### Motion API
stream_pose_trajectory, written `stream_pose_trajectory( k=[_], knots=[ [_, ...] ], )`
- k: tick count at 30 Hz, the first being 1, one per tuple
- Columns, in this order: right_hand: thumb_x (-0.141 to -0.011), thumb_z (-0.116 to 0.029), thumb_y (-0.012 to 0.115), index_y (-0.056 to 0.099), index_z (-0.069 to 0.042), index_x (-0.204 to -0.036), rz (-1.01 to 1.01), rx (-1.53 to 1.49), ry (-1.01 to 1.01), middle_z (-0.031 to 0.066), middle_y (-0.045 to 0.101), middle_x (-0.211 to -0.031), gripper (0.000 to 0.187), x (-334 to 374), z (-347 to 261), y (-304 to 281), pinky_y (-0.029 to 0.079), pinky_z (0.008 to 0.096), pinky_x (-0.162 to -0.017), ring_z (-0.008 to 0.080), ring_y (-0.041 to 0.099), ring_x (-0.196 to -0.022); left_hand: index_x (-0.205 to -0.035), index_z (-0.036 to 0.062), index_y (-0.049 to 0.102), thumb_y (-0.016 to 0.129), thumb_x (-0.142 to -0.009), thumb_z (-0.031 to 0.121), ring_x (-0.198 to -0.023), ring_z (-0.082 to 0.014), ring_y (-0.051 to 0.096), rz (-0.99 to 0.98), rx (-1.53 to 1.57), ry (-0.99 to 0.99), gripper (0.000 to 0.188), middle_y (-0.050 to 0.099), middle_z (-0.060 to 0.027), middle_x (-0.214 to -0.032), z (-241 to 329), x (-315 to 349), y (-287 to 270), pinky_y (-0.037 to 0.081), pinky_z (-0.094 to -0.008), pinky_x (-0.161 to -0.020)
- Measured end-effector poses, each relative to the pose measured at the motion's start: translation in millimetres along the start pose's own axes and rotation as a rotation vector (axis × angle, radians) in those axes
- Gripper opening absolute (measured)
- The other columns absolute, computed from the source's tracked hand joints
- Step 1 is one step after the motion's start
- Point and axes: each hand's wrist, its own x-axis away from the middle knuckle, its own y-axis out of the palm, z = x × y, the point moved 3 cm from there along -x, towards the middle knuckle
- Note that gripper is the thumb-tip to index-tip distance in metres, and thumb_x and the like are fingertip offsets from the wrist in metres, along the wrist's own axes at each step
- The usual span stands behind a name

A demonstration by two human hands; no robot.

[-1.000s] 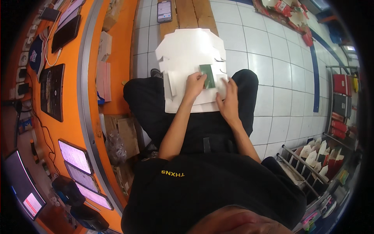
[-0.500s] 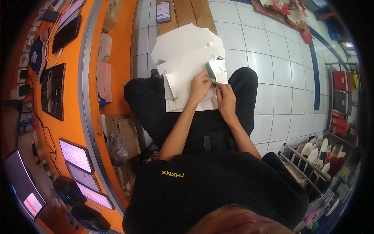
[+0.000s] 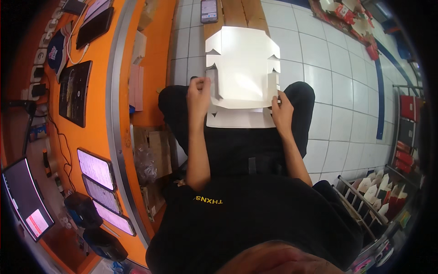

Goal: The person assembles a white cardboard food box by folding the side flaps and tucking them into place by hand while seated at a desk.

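A white die-cut cardboard box blank (image 3: 242, 59) lies across my lap and the wooden bench, with slots and flaps along both sides. Its side flaps stand partly folded up, and a crease runs across the near part. My left hand (image 3: 199, 96) is closed, with curled fingers pinching the blank's left edge by the raised flap. Opposite it, my right hand (image 3: 283, 108) grips the right edge near the lower corner of the folded part, thumb on the inner side. Beyond the near crease, a flat white panel (image 3: 237, 121) reaches toward my body.
A phone (image 3: 209, 11) lies on the wooden bench (image 3: 244, 16) at the far end. An orange table (image 3: 98, 105) on my left carries a tablet (image 3: 74, 93) and several phones. On the right, a metal rack (image 3: 360, 201) holds folded cartons above the tiled floor.
Both hands have parted from a green-backed flap at the blank's right and now hold its opposite sides. The side flaps now stand more evenly raised. The view has shifted slightly.
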Motion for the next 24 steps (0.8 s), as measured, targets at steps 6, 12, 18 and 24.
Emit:
stream_pose_trajectory(
  k=[6, 12, 18, 24],
  knots=[
    [-0.101, -0.011, 0.058, 0.066, 0.003, -0.126, -0.043, 0.093, -0.160, 0.0214, 0.072, -0.103, 0.031, 5.7, -12.1, -6.3, 0.054, 0.0373, -0.074, 0.0268, 0.069, -0.076, -0.129, -0.0055, 0.061, 0.073, -0.093, 0.047, -0.103, -0.0207, 0.064, -0.476, 0.433, -0.245, 0.065, 0.067, -0.0122, -0.113, -17.4, 1.4, 22.3, 0.053, -0.0328, -0.086],
    [-0.099, -0.012, 0.062, 0.066, 0.002, -0.129, -0.026, 0.150, -0.186, 0.0196, 0.070, -0.106, 0.033, 9.3, -28.7, -7.8, 0.053, 0.0387, -0.079, 0.0298, 0.068, -0.085, -0.127, -0.0059, 0.061, 0.083, -0.087, 0.033, -0.099, -0.0185, 0.067, -0.484, 0.379, -0.154, 0.059, 0.068, -0.0115, -0.110, -12.8, -2.0, 31.7, 0.054, -0.0300, -0.085],
    [-0.087, -0.016, 0.077, 0.067, -0.006, -0.122, -0.004, 0.356, -0.760, 0.0113, 0.062, -0.117, 0.038, 37.9, -80.2, -9.6, 0.042, 0.0482, -0.104, 0.0300, 0.058, -0.115, -0.125, -0.0023, 0.059, 0.084, -0.087, 0.033, -0.100, -0.0172, 0.067, -0.228, 0.538, -0.153, 0.058, 0.067, -0.0106, -0.111, -20.1, 1.9, 55.4, 0.057, -0.0317, -0.080],
    [-0.085, -0.011, 0.077, 0.065, -0.007, -0.103, -0.233, 0.210, -0.909, 0.0080, 0.064, -0.102, 0.023, 55.4, -89.4, 27.3, 0.045, 0.0474, -0.090, 0.0296, 0.061, -0.101, -0.128, 0.0031, 0.054, 0.083, -0.088, 0.032, -0.102, -0.0192, 0.067, -0.146, 0.666, -0.252, 0.057, 0.063, -0.0114, -0.119, -8.2, 14.2, 64.7, 0.060, -0.0355, -0.075]
  ],
)
